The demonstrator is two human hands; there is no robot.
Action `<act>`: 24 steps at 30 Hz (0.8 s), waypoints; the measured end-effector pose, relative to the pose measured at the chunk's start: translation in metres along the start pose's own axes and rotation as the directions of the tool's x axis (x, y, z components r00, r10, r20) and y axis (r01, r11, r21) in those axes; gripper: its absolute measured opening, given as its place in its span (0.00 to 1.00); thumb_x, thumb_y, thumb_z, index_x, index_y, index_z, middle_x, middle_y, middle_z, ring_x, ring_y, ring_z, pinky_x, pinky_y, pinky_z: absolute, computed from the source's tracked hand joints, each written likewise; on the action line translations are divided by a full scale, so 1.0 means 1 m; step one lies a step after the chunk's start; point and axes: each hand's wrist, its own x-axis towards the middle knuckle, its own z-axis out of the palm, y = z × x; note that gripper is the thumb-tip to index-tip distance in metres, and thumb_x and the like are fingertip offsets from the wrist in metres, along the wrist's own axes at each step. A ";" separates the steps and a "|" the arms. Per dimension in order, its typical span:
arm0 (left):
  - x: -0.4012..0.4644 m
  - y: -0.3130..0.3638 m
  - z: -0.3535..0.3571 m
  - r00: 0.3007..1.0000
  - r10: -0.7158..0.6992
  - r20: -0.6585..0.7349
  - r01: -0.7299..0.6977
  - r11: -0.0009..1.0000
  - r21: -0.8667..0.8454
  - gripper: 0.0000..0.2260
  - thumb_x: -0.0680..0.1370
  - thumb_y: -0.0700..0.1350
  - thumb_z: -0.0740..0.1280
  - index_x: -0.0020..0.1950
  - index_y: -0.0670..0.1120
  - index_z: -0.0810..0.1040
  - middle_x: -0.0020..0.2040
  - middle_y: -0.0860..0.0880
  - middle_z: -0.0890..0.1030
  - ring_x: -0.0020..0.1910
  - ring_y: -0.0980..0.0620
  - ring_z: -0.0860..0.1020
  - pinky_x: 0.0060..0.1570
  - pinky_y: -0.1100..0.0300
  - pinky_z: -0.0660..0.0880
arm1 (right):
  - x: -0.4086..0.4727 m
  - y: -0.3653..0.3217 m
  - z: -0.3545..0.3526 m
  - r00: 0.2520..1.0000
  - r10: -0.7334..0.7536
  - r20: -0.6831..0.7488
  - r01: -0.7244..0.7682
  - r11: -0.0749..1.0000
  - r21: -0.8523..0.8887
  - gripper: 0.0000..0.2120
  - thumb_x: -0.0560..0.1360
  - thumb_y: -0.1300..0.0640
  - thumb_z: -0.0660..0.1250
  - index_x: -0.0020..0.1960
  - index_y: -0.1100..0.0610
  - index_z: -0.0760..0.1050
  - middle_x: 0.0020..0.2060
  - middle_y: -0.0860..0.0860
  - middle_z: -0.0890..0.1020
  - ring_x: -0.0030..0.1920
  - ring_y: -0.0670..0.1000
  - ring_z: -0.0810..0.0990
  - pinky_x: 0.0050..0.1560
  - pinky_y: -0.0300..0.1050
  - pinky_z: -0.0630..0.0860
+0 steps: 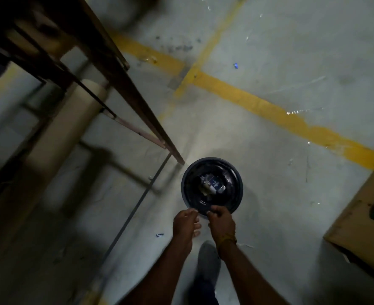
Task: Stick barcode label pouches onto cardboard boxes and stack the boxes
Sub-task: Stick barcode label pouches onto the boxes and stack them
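I look straight down at a grey concrete floor. A round dark bin (pixel 212 164) stands there with scraps of paper and a blue-white wrapper inside. My left hand (pixel 185 223) and my right hand (pixel 222 222) hover side by side over the bin's near rim, fingertips drawn together close to each other. Whatever they pinch between them is too small and blurred to make out. A cardboard box (pixel 362 230) with a black marking sits at the right edge, a good way from both hands.
A dark metal table frame (pixel 115 69) runs diagonally at the upper left, its leg ending beside the bin. Cream rolls (pixel 56 139) lie beneath it. Yellow floor lines (pixel 269 106) cross above. A grey shoe (pixel 208 267) stands between my forearms.
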 end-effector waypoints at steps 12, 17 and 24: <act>-0.242 -0.020 -0.202 0.950 0.299 -0.093 -0.296 0.954 0.046 0.03 0.81 0.44 0.66 0.50 0.50 0.79 0.45 0.47 0.82 0.38 0.51 0.79 0.38 0.59 0.77 | -0.303 -0.049 -0.006 0.923 -0.320 0.214 0.359 0.916 -0.178 0.07 0.76 0.61 0.68 0.52 0.52 0.77 0.44 0.55 0.83 0.46 0.57 0.83 0.52 0.49 0.79; -0.336 -0.105 -0.319 0.931 0.343 -0.127 -0.355 0.931 -0.085 0.04 0.81 0.43 0.64 0.49 0.48 0.79 0.40 0.46 0.80 0.35 0.50 0.76 0.35 0.60 0.72 | -0.453 -0.001 0.029 0.829 -0.420 0.368 0.530 0.802 -0.277 0.07 0.77 0.60 0.68 0.54 0.54 0.78 0.46 0.55 0.84 0.46 0.57 0.83 0.53 0.52 0.80; -0.422 -0.283 -0.481 0.897 0.290 -0.334 -0.402 0.850 -0.341 0.05 0.81 0.43 0.64 0.46 0.46 0.78 0.38 0.48 0.78 0.32 0.51 0.74 0.32 0.60 0.69 | -0.626 0.113 0.104 0.611 -0.393 0.687 0.761 0.532 -0.372 0.07 0.76 0.61 0.68 0.54 0.55 0.79 0.49 0.57 0.84 0.48 0.60 0.82 0.50 0.52 0.80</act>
